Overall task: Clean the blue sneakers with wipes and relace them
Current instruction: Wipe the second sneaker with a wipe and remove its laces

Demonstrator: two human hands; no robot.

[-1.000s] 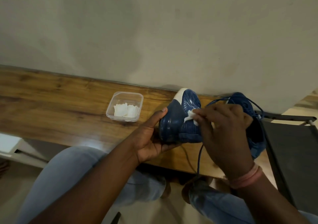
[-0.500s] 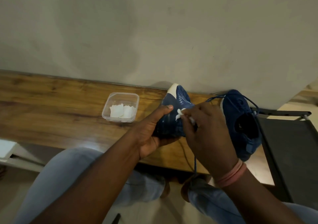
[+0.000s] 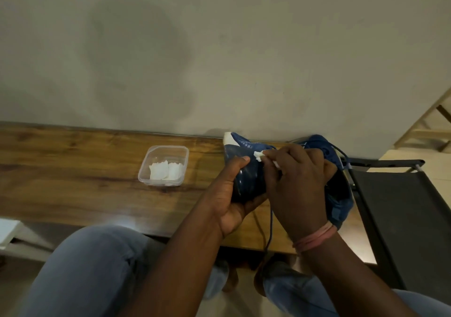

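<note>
Now the left hand [image 3: 231, 199] should hold the sneaker [image 3: 246, 170] tight while the right hand [image 3: 297, 185], pinching the wipe [image 3: 259, 155], rubs gently.

desk [image 3: 73, 194]: wooden, against the wall
middle, near back edge: clear tub [image 3: 163, 165] of wipes [image 3: 166, 171]
right end: blue sneaker [image 3: 338, 194]

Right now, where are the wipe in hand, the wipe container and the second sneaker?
wipe [image 3: 258, 155], head view, on its white bunched end beyond the fingertips.
wipe container [image 3: 146, 168], head view, on its clear left wall.
second sneaker [image 3: 340, 204], head view, on its blue heel side.
</note>
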